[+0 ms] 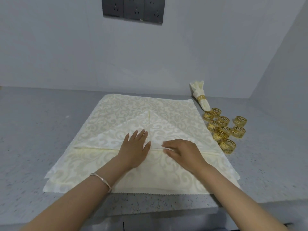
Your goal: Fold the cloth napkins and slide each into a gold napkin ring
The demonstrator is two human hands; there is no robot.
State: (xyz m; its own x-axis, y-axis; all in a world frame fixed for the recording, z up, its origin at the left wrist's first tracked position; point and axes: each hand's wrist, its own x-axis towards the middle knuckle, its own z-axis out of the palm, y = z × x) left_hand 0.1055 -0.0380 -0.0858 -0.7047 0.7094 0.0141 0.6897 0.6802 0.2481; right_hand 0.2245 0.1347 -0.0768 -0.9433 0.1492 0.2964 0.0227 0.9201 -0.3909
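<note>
A stack of cream damask napkins [126, 107] lies flat on the grey counter. The top napkin [168, 129] is folded into a triangle with a centre crease. My left hand [135, 147] presses flat on it near the middle of its lower edge, fingers straight. Just to the right, my right hand [181, 150] rests on the same edge with its fingers extended leftward. Several gold napkin rings [224, 129] lie in a cluster right of the stack. One finished napkin in a gold ring [200, 95] lies at the back right.
The speckled grey counter [41, 130] meets a grey wall behind and another wall on the right. A dark outlet panel [133, 10] is mounted on the back wall. The counter's front edge [150, 212] runs just below the stack.
</note>
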